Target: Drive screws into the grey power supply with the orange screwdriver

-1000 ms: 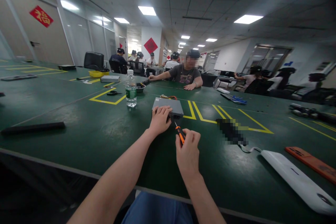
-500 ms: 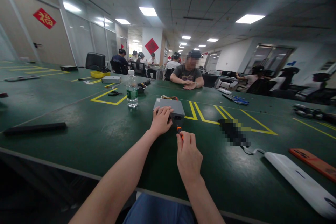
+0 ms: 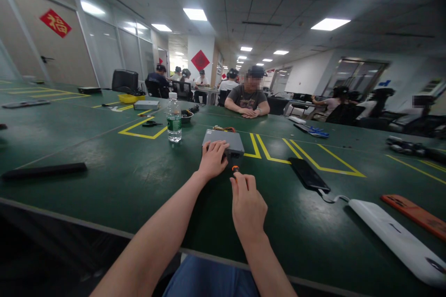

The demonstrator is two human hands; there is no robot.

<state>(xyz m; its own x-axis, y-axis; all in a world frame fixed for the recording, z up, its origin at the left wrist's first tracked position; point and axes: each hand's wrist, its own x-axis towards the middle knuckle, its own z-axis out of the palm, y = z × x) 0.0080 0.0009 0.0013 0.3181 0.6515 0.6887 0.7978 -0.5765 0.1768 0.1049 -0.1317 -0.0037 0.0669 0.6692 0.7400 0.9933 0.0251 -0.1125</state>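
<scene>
A flat grey metal box (image 3: 225,140) lies on the green table (image 3: 104,167) in front of me. My left hand (image 3: 212,159) rests on its near left corner, fingers curled over the edge. My right hand (image 3: 245,204) is closed around an orange-and-black screwdriver (image 3: 235,170), whose tip points at the near side of the box. Only the upper end of the handle shows above my fingers.
A water bottle (image 3: 173,118) stands left of the box. A black phone (image 3: 308,173) with a white cable lies to the right, beside a white bar (image 3: 393,236) and an orange flat piece (image 3: 414,216). A black strip (image 3: 43,169) lies at left. A person (image 3: 248,97) sits opposite.
My right hand has moved forward and tipped the screwdriver from a slant to point straight at the box's near side. The person opposite has drawn both arms in.
</scene>
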